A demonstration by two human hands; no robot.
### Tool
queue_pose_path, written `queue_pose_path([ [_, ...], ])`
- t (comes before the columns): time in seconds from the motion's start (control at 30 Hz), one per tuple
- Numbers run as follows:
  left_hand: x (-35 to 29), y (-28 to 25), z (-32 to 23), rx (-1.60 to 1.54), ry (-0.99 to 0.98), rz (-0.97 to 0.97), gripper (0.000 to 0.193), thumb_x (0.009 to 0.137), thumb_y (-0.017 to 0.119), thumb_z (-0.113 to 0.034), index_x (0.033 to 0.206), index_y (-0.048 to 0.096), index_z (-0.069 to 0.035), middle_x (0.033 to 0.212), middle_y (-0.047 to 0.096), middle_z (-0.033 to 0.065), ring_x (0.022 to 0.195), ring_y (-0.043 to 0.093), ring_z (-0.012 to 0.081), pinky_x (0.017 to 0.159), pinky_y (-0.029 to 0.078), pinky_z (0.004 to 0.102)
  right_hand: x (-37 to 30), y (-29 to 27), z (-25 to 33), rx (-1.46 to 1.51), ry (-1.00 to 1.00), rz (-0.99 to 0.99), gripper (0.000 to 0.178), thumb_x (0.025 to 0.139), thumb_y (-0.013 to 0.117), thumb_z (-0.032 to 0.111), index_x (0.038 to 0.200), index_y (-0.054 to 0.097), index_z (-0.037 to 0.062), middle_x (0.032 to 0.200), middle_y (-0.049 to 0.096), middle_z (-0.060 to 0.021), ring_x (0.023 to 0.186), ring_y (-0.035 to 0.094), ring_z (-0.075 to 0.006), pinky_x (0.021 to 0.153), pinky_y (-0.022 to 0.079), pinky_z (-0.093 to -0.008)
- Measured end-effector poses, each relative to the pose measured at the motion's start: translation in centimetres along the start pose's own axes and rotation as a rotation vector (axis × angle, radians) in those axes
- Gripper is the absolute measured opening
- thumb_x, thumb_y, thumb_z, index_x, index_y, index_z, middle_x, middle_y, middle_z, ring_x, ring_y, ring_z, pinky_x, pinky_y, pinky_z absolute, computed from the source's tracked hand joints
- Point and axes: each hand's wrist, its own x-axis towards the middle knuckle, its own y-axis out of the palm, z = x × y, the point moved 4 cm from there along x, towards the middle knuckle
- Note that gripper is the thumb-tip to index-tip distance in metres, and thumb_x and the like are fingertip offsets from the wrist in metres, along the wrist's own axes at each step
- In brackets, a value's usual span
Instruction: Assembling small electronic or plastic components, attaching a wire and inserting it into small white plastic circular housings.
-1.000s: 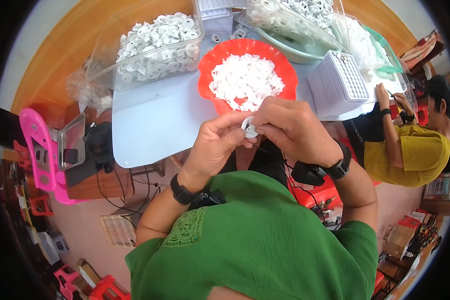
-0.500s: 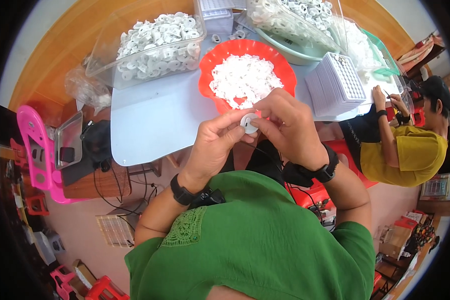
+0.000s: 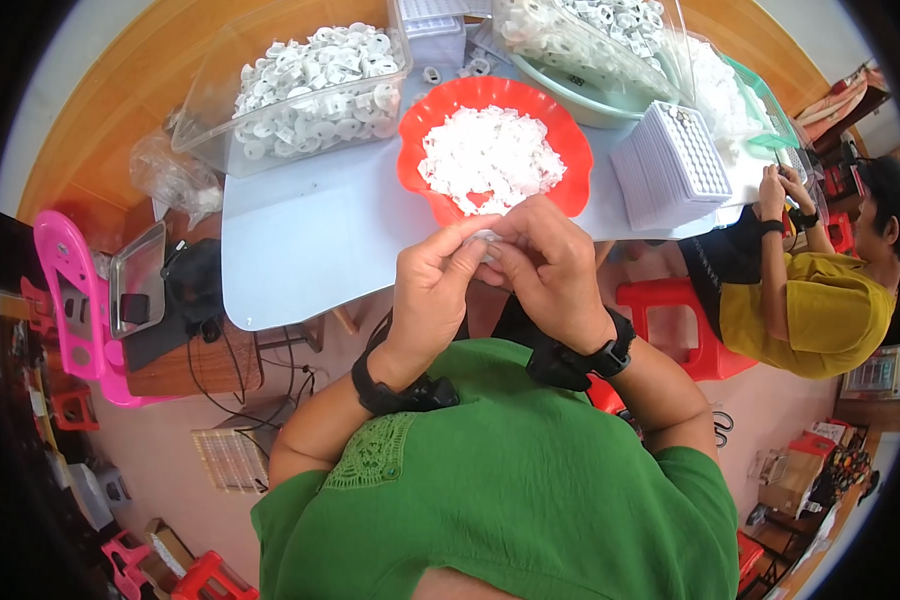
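- White part, small: held between both hands just off the near side of the red bowl; mostly covered by fingertips, so its facing and details cannot be told.
- Left hand: thumb and forefinger narrow, pinching the part from its left.
- Right hand: thumb and forefinger narrow, gripping the part from its right. Hands nearly meet at the part.
- Black wrist straps: one on each wrist.
- Red bowl, wavy rim: on the table, just beyond the hands; holds a heap of white pieces, individual shapes washed out by glare.
- Table: pale blue top, rounded near-left corner.
- Transparent bin: left of the bowl, toward the far edge; loaded with white round parts.
- Stack of white trays: right of the bowl; rows of small round items in the top one.
- Pale green basin: behind the tray stack, beneath a second transparent container.
- Co-worker in yellow shirt: at far right, both hands raised near the table.
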Motion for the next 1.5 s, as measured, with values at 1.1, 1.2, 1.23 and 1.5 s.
queue_pose_path([
  [1.1, 0.0, 0.8, -0.2, 0.477, 0.198, -0.021, 0.027, 0.091, 0.048, 0.002, 0.115, 0.06, 0.003, 0.101, 0.066, 0.0143, 0.089, 0.063, 0.0197, 0.077, 0.05, 0.0286, -1.5, 0.2, -1.8, 0.303, 0.284, -0.109, 0.009, 0.072, 0.059, -0.006, 0.078, 0.054, -0.0009, 0.069, 0.056, -0.006, 0.058, 0.054, -0.0106, 0.051, 0.045, -0.024],
  [1.2, -0.1, 1.1, -0.7, 0.556, 0.281, -0.023, 0.026, 0.091, 0.049, 0.002, 0.114, 0.061, 0.003, 0.099, 0.066, 0.0145, 0.086, 0.064, 0.0193, 0.075, 0.05, 0.0281, -1.5, -0.2, -0.9, 0.112, 0.194, -0.13, 0.01, 0.071, 0.059, -0.006, 0.078, 0.054, -0.001, 0.071, 0.056, -0.0068, 0.057, 0.054, -0.0118, 0.05, 0.044, -0.024],
  [1.23, 0.0, 1.2, -1.0, 0.567, 0.284, -0.025, 0.025, 0.091, 0.049, 0.002, 0.112, 0.061, 0.003, 0.097, 0.066, 0.0141, 0.082, 0.064, 0.0184, 0.072, 0.05, 0.0277, -1.5, -0.2, -0.8, 0.115, 0.17, -0.13, 0.01, 0.072, 0.06, -0.006, 0.079, 0.055, -0.0012, 0.072, 0.056, -0.0072, 0.057, 0.054, -0.0122, 0.05, 0.044, -0.0243],
  [1.5, -0.1, 0.7, -0.4, 0.437, 0.128, -0.061, 0.02, 0.093, 0.048, 0.0, 0.107, 0.062, 0.002, 0.087, 0.065, 0.0121, 0.07, 0.064, 0.0142, 0.064, 0.052, 0.0255, -1.7, 0.2, -1.5, 0.256, 0.17, -0.067, 0.009, 0.078, 0.061, -0.007, 0.083, 0.057, -0.002, 0.075, 0.056, -0.008, 0.059, 0.058, -0.0121, 0.051, 0.045, -0.0245],
])
